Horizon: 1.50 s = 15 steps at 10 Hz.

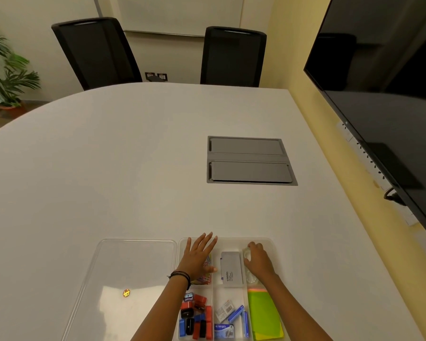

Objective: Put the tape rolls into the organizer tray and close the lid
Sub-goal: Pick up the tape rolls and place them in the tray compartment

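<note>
A clear organizer tray point(268, 242) with several compartments sits at the near edge of the white table. Its clear lid point(123, 267) lies flat beside it on the left, with a small gold sticker on it. My right hand point(258, 260) is curled over a clear tape roll point(246, 253) in the tray's far right compartment. Another clear tape roll point(251, 279) lies just nearer in the same compartment, partly under my wrist. My left hand point(199, 257) rests flat with fingers spread over the far left compartment, on coloured clips.
The tray also holds a grey box point(231, 268), red, blue and black small items point(194, 318), staple boxes point(228, 318) and green sticky notes point(263, 313). A grey cable hatch point(249, 159) sits mid-table. Two black chairs point(96, 52) stand beyond; a large screen point(391, 94) hangs at right.
</note>
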Motion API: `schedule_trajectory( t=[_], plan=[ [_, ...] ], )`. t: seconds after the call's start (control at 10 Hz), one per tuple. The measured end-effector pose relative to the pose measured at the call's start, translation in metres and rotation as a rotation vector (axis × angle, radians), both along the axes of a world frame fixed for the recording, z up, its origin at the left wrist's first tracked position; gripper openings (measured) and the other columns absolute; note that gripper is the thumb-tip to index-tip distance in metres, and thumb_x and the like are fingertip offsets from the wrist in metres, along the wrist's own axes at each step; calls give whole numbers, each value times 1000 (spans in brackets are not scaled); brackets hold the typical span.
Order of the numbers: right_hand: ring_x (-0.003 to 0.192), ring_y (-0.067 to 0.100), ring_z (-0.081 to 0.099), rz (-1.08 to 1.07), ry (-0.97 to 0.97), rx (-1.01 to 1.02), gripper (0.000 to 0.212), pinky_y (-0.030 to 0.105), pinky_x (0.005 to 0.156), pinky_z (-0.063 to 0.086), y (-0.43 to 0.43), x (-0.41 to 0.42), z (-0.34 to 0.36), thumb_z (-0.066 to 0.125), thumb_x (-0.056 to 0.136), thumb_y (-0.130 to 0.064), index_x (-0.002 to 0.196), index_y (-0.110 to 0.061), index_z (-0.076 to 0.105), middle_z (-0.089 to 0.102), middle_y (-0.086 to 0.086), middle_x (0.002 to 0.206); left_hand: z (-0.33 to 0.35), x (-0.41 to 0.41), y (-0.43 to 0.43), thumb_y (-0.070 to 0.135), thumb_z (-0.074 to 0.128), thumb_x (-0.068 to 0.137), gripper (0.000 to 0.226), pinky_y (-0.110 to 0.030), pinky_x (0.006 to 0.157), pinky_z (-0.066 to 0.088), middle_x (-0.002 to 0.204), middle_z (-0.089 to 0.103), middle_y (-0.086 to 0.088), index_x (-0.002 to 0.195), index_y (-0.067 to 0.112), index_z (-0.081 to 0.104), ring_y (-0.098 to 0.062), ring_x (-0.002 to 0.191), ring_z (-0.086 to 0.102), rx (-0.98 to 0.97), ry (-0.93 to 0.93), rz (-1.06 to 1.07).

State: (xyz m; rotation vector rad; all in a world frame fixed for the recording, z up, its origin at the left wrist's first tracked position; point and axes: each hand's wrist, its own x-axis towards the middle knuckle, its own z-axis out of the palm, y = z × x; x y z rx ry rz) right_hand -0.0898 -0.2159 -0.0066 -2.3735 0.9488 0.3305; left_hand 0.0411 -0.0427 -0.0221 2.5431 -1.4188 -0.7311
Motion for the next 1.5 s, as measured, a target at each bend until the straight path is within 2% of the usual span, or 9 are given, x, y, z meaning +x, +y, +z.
schedule_trajectory(
  t=[0.1,0.2,0.3,0.5,0.7,1.2,1.5],
  plan=[
    [114,31,53,62,27,-27,39,34,88,49,3,3,-3,46,94,-11,133,-12,41,43,17,130,0,0,0,51,55,87,90,-52,117,-12,161,-11,-3,149,26,-5,-22,148,-10,1,1,-3],
    [117,32,49,126,68,-19,40,36,92,48,2,5,-6,40,95,-6,135,-13,39,39,19,132,1,0,1,51,55,87,89,-52,117,-12,161,-10,-3,149,26,-4,-23,148,-10,-3,7,-2],
    [121,33,44,176,130,-19,43,37,95,47,-1,5,-9,41,93,-2,135,-12,37,34,20,134,2,0,0,51,54,87,89,-52,117,-12,161,-11,-3,149,26,-5,-23,148,-10,6,-2,-6],
    [114,29,48,111,91,-123,33,35,80,51,6,4,-13,50,90,-2,121,-13,48,43,16,127,4,-1,0,51,54,87,89,-52,117,-12,161,-10,-3,149,26,-5,-23,148,-10,11,-4,-2],
    [112,23,48,15,25,-141,36,33,77,53,3,-4,-19,55,87,-2,122,-13,51,46,11,123,4,-1,1,50,55,87,89,-51,117,-12,161,-9,-3,149,26,-4,-23,148,-9,2,3,1],
    [112,23,44,-71,-18,-140,43,30,76,53,8,0,-26,46,84,14,119,-12,52,43,12,124,3,-1,1,52,55,87,89,-51,117,-12,161,-10,-3,149,26,-4,-23,148,-10,7,-2,-4],
    [114,23,42,-88,-34,-127,48,31,82,53,10,1,-27,42,83,19,118,-11,52,41,13,125,4,0,0,53,54,87,89,-51,117,-12,161,-10,-3,149,26,-4,-23,148,-10,13,0,-3]
  ],
)
